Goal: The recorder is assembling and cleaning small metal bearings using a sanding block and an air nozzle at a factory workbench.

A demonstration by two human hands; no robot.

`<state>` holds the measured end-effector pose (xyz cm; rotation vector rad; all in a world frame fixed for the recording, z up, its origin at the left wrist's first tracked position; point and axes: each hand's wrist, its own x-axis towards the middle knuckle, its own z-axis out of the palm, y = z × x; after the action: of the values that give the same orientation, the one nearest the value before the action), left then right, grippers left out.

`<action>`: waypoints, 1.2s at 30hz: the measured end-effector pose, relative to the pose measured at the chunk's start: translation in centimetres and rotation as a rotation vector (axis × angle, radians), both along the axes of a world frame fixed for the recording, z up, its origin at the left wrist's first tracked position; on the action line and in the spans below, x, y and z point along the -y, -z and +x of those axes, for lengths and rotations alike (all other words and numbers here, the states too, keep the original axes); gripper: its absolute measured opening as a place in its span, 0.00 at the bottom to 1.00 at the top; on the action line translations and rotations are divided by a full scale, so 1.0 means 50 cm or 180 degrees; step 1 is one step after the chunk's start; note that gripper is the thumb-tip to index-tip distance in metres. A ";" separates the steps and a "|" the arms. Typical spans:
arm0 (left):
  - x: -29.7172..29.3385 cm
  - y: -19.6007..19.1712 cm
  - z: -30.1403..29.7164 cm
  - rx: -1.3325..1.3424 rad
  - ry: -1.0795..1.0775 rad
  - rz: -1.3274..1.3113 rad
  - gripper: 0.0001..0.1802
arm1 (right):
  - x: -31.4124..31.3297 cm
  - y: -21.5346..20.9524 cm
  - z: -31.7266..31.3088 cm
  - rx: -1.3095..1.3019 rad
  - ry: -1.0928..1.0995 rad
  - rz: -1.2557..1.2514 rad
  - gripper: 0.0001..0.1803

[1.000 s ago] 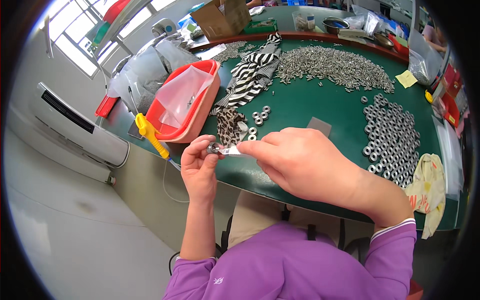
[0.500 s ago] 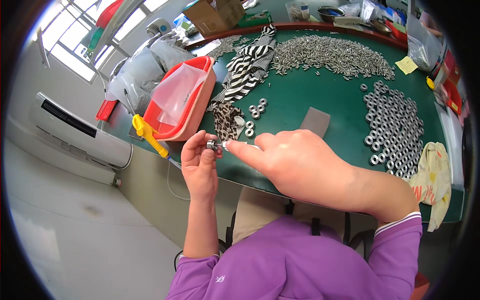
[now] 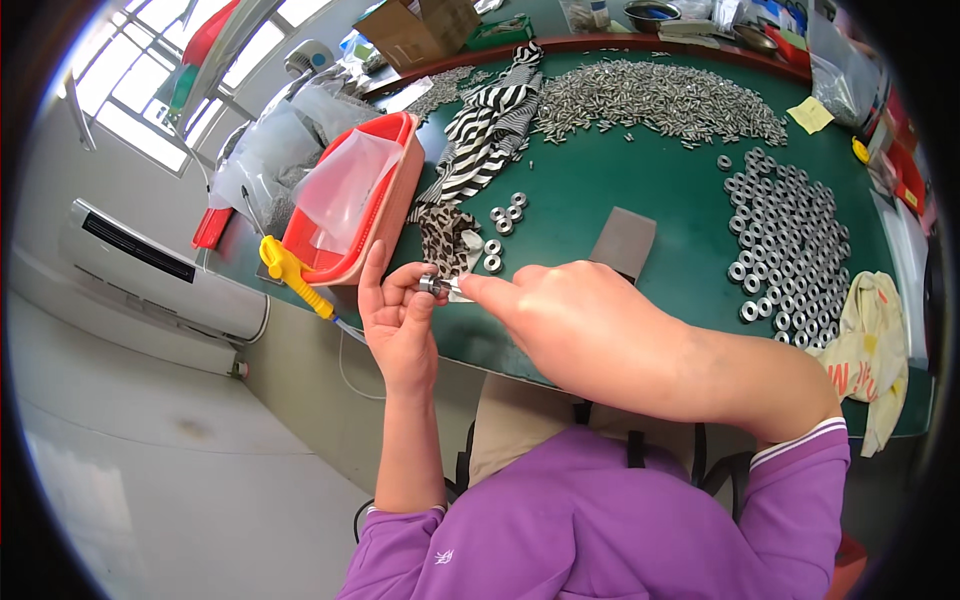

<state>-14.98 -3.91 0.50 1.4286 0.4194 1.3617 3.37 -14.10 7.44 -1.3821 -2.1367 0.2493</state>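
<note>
My left hand [image 3: 400,330], palm up, pinches a short steel ring [image 3: 429,284] between thumb and fingers, with its index finger raised. From the right my right hand [image 3: 590,330] reaches across, closed around a slim tool [image 3: 453,287] whose metal tip meets the ring's opening. Most of the tool is hidden by my fingers, so its exact kind does not show. Just beyond both hands, several loose rings [image 3: 503,226] lie beside a leopard-print cloth [image 3: 445,238].
A grey block [image 3: 625,242] lies mid-table. Many steel rings [image 3: 790,240] spread at the right beside a pale cloth [image 3: 868,345]; small metal pins [image 3: 650,100] are heaped at the back. At the left are a striped cloth [image 3: 480,145], a red basket [image 3: 398,185] and a yellow air gun [image 3: 288,265].
My left index finger has lifted away from the ring and now points up. Both hands stay close together, the tool still at the ring. The whole view has shifted slightly.
</note>
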 end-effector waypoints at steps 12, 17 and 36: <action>-0.004 0.007 -0.001 0.0185 0.0013 -0.0136 0.36 | -0.033 0.023 0.003 -0.1208 0.0010 -0.0374 0.15; -0.005 0.006 -0.004 0.0239 0.0126 -0.0306 0.36 | -0.017 0.020 0.002 -0.0251 0.0066 0.0165 0.18; -0.010 0.026 -0.005 0.0062 0.0046 -0.0139 0.39 | -0.038 0.043 -0.004 -0.1072 -0.0004 -0.0638 0.16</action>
<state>-15.21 -3.39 -0.80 1.3792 0.4228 1.3462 3.19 -12.18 5.31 -1.3380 -1.8716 0.6635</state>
